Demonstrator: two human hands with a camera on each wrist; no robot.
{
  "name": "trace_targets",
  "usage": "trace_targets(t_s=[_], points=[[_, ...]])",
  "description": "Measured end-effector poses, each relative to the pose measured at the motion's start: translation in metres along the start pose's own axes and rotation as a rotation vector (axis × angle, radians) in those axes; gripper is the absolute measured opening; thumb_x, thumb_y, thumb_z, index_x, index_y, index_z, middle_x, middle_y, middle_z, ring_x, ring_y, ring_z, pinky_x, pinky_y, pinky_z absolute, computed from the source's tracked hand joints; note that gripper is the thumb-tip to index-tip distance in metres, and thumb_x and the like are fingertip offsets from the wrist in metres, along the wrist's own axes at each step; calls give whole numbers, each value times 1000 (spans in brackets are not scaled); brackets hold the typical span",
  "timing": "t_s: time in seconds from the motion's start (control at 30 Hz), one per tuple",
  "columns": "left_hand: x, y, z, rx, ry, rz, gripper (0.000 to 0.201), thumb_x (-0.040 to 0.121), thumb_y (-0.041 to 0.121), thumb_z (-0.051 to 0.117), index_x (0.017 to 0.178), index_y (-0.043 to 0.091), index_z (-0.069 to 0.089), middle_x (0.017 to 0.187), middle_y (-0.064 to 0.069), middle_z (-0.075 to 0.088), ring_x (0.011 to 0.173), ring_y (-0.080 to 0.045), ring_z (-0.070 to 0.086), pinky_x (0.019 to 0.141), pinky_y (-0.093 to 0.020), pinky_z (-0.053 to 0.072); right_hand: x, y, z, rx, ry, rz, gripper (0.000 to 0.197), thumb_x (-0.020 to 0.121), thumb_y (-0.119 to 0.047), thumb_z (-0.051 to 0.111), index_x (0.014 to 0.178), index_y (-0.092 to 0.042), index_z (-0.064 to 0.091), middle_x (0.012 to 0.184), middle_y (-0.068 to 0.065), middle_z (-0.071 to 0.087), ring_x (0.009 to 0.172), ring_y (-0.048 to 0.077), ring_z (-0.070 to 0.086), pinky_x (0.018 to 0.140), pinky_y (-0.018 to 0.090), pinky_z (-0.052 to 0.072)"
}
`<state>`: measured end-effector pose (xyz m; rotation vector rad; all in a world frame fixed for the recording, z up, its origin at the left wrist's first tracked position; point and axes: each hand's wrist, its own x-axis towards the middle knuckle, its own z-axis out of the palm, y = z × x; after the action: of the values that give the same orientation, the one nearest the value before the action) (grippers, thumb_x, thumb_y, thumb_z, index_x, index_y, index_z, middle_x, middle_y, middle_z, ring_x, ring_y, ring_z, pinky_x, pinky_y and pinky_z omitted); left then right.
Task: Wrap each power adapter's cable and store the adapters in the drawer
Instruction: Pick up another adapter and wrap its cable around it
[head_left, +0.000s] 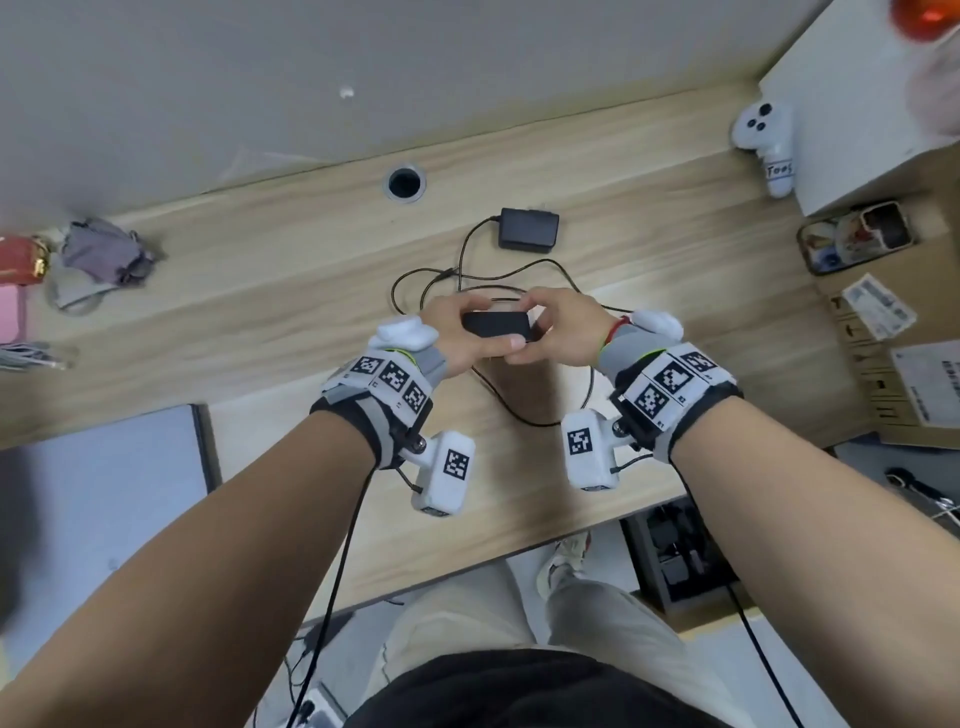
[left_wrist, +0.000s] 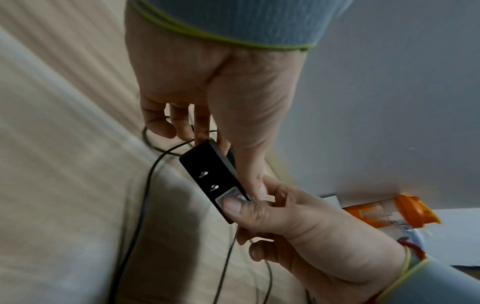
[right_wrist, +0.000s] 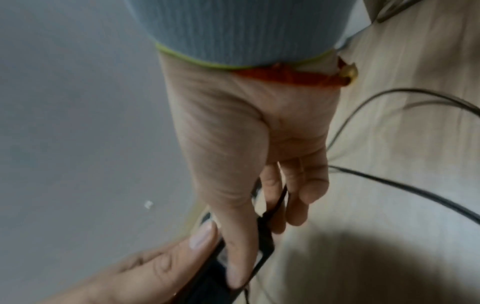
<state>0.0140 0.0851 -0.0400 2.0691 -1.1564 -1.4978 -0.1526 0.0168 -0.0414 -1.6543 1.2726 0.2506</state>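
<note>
Both hands hold one black power adapter (head_left: 498, 325) just above the wooden desk (head_left: 260, 291). My left hand (head_left: 462, 332) grips its left end and my right hand (head_left: 558, 327) pinches its right end. In the left wrist view the adapter (left_wrist: 210, 174) shows two metal prongs, with the right hand's (left_wrist: 280, 216) thumb pressed on its end. Its thin black cable (head_left: 519, 410) lies loose in loops on the desk. A second black adapter (head_left: 529, 229) lies farther back, its cable (head_left: 467, 244) unwound. An open drawer (head_left: 680, 561) with dark items sits below the desk edge at the right.
A white controller (head_left: 763, 140) leans on a white box (head_left: 857, 104) at the back right, near a phone (head_left: 857, 241) and a cardboard box (head_left: 893, 364). Grey cloth (head_left: 104, 254) lies at the far left; a cable hole (head_left: 405, 182) is behind. A grey panel (head_left: 104, 467) is at the near left.
</note>
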Motion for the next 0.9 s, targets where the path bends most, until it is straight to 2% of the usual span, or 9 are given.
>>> trace_targets(t_s=[0.07, 0.17, 0.3, 0.4, 0.53, 0.67, 0.73, 0.83, 0.9], points=[[-11, 21, -9, 22, 9, 49, 59, 65, 63, 80, 114, 31, 68, 103, 10, 70, 98, -10, 64, 86, -27, 51, -21, -12, -21, 80, 26, -93, 42, 66, -36, 87, 101, -29, 64, 72, -5, 65, 63, 6, 55, 62, 23, 40], [-33, 67, -23, 48, 17, 134, 48, 73, 69, 69, 97, 27, 69, 84, 6, 69, 78, -11, 61, 72, -28, 46, -52, -31, -59, 189, 112, -204, 44, 66, -31, 89, 104, -20, 68, 62, -10, 61, 54, 0, 50, 59, 19, 38], [-62, 113, -34, 57, 20, 176, 61, 80, 79, 45, 76, 23, 68, 73, 4, 66, 71, -18, 59, 70, -33, 44, -89, -55, -99, 357, 152, -366, 37, 70, -15, 87, 103, -16, 70, 70, -4, 57, 61, 6, 51, 65, 18, 45], [-88, 148, -42, -92, 13, 203, 60, 88, 73, 43, 62, 25, 69, 60, 4, 61, 60, -23, 52, 58, -31, 39, -116, -71, -129, 424, 177, -480, 36, 80, -9, 79, 113, -9, 65, 78, -2, 60, 68, 7, 58, 70, 20, 51], [-122, 192, -54, -281, 73, 258, 63, 79, 77, 50, 83, 15, 64, 70, -7, 54, 50, -20, 46, 51, -25, 36, -149, -84, -162, 340, 290, -556, 11, 99, -16, 56, 96, -10, 64, 79, -1, 61, 59, -5, 50, 59, 10, 39], [-155, 225, -66, -548, 124, 336, 54, 85, 69, 52, 88, 15, 54, 69, -6, 50, 52, -19, 46, 50, -25, 37, -168, -89, -173, 220, 430, -587, 32, 103, -30, 46, 82, -15, 65, 79, 6, 56, 73, 12, 48, 74, 31, 38], [-162, 235, -66, -648, 171, 353, 48, 89, 66, 51, 83, 19, 54, 67, -4, 51, 57, -20, 46, 53, -27, 37, -174, -95, -169, 303, 389, -579, 28, 105, -21, 42, 85, -15, 61, 77, 6, 61, 70, 12, 56, 78, 31, 44], [-171, 251, -63, -750, 233, 396, 45, 96, 59, 43, 89, 18, 61, 66, 3, 63, 67, -19, 59, 56, -28, 36, -183, -108, -158, 444, 236, -652, 8, 101, -10, 50, 101, -13, 57, 70, 1, 53, 66, 18, 52, 71, 36, 50], [-176, 260, -60, -822, 261, 427, 45, 100, 52, 40, 100, 13, 62, 83, -3, 69, 75, -22, 64, 60, -30, 39, -191, -116, -153, 379, 213, -715, 21, 91, -17, 66, 108, -15, 55, 67, -5, 45, 66, 16, 43, 62, 33, 43]])
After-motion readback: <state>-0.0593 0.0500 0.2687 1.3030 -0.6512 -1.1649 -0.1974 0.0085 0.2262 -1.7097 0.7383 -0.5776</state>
